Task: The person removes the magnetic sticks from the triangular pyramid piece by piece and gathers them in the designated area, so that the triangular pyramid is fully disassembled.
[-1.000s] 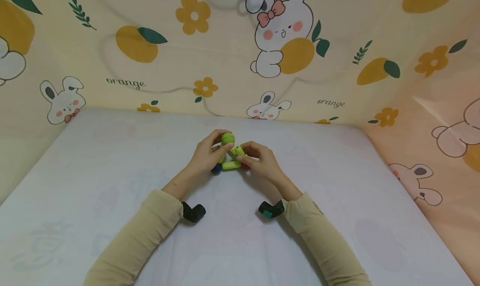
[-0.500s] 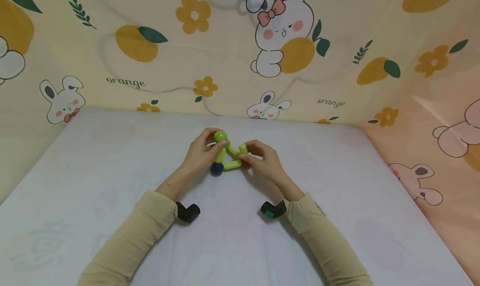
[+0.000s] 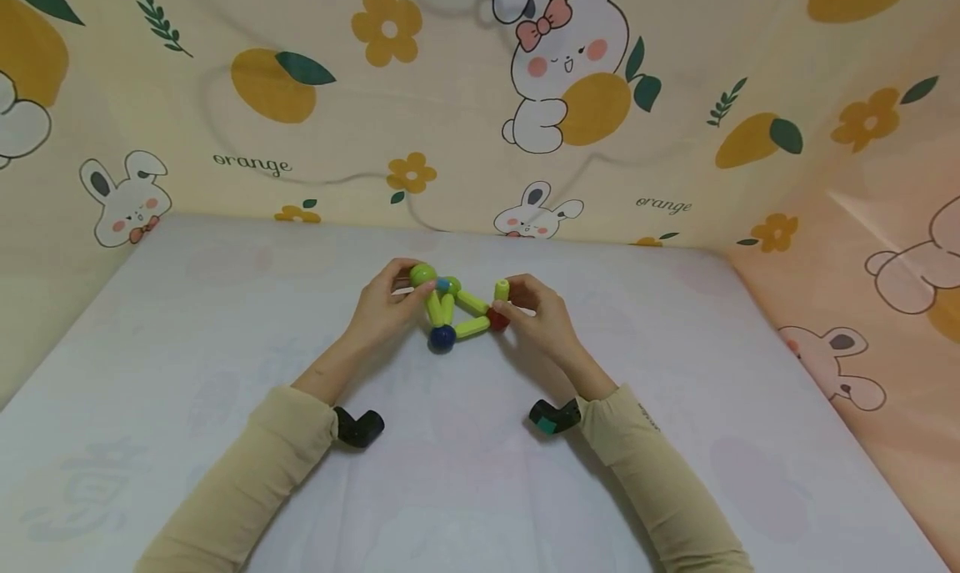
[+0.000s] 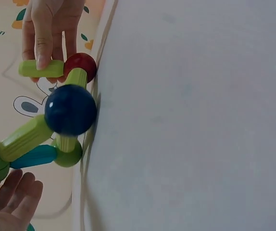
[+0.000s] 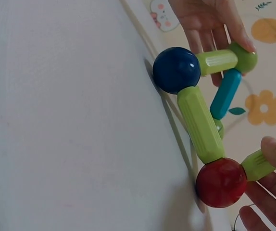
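Observation:
My left hand [image 3: 378,306] grips a green ball [image 3: 423,274] at the raised left corner of a ball-and-stick toy frame. From this ball a light-blue stick [image 5: 226,94] runs to a second green ball [image 4: 69,151], and a green stick [image 4: 26,138] runs down to a dark blue ball [image 3: 442,337]. Between the blue ball and a red ball [image 5: 221,183] lies another green stick [image 5: 200,124]. Thumb and fingers of my right hand [image 3: 547,319] pinch a green stick [image 3: 502,290] that rises from the red ball.
A white cloth [image 3: 450,473] covers the table under the toy. Behind it stands a cream printed backdrop [image 3: 450,98] with rabbits and oranges. Black wrist-worn devices [image 3: 360,428] hang at both sleeves.
My left hand has moved left with the green ball, and the light-blue stick has come into view. My right hand has shifted slightly right with the red-ball end. Both hands keep their hold.

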`<state>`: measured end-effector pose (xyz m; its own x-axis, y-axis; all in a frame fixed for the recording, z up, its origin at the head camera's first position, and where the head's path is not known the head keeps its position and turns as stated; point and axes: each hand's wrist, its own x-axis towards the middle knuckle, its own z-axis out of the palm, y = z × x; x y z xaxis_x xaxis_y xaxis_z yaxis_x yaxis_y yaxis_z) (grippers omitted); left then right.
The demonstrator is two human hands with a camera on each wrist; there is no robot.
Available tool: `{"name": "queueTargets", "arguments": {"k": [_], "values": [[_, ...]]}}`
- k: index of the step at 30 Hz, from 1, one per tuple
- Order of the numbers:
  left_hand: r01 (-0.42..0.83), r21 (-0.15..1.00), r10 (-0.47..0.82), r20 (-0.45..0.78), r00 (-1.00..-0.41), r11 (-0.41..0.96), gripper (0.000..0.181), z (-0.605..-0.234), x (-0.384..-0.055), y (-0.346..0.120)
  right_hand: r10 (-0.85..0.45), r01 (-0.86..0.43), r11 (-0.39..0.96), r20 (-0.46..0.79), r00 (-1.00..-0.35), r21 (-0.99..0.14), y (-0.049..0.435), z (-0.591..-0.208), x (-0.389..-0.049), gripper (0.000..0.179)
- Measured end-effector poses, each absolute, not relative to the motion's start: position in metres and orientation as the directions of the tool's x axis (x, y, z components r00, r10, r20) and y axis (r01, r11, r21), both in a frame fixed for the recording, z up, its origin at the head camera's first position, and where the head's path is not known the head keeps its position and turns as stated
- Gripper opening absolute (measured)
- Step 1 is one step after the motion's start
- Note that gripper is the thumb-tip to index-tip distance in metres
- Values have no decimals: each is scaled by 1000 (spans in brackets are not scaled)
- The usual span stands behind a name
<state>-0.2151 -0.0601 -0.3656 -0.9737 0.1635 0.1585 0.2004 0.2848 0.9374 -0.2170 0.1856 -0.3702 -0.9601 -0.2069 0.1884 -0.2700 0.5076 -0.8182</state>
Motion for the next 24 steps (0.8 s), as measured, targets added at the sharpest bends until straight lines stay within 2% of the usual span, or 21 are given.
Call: {"name": "queueTargets", "arguments": {"k": [11, 18, 24], "values": [[182, 924, 162, 133, -978, 338, 46, -368, -214, -71, -188, -252, 498, 180, -966, -830, 193, -370, -218, 36], [199, 909, 162, 148, -976, 366, 43, -368, -212, -76, -187, -254, 508, 182, -965, -823, 182, -337, -195, 33], [188, 897, 163, 132, -978, 399, 43, -367, -211, -78, -180, -246, 513, 177, -968, -822, 188, -347, -201, 33]]}}
